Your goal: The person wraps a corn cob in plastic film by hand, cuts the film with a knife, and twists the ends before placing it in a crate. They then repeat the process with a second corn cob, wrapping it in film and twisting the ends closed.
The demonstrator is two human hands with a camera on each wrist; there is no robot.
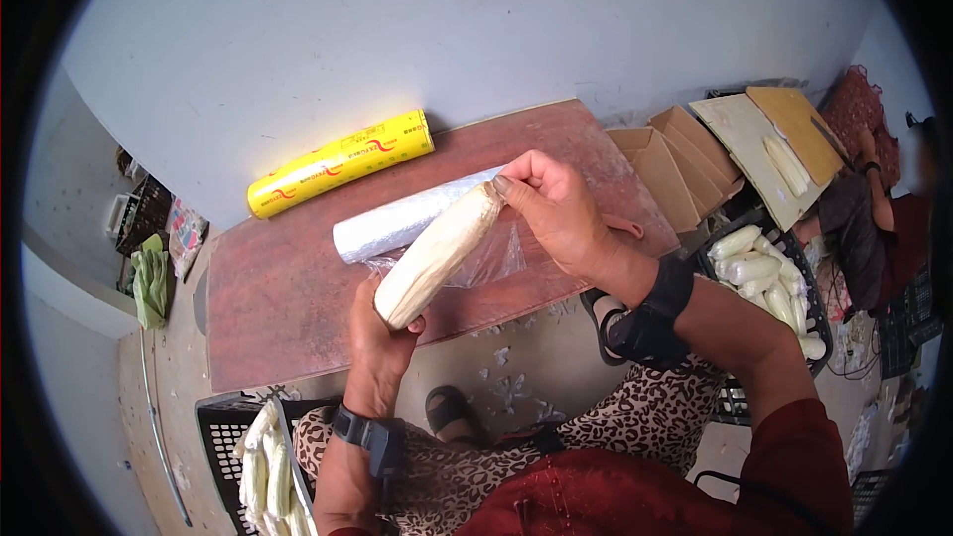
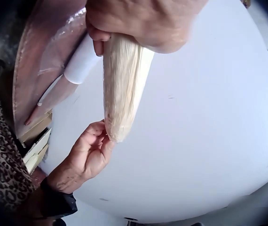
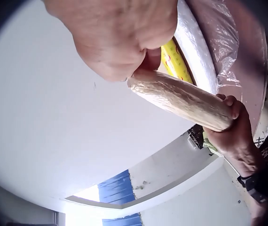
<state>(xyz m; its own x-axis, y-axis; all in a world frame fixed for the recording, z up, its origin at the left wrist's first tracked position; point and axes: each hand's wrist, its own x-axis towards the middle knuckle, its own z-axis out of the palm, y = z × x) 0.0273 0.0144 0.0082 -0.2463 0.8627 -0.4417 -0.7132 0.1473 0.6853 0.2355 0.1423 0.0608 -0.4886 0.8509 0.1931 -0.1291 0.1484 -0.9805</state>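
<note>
A person holds a pale vegetable [image 1: 437, 260] above a table [image 1: 273, 313], the left hand [image 1: 382, 339] keeping a firm grip around its near end, the right hand [image 1: 561, 216] pinching its far tip. Beyond lie a film roll [image 1: 392, 220] and a yellow roll [image 1: 338, 165]; similar vegetables [image 1: 764, 278] sit in a crate [image 1: 733, 401] at right.

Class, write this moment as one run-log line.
left hand: grips corn | right hand: pinches corn's end | pale roll: on table
</note>
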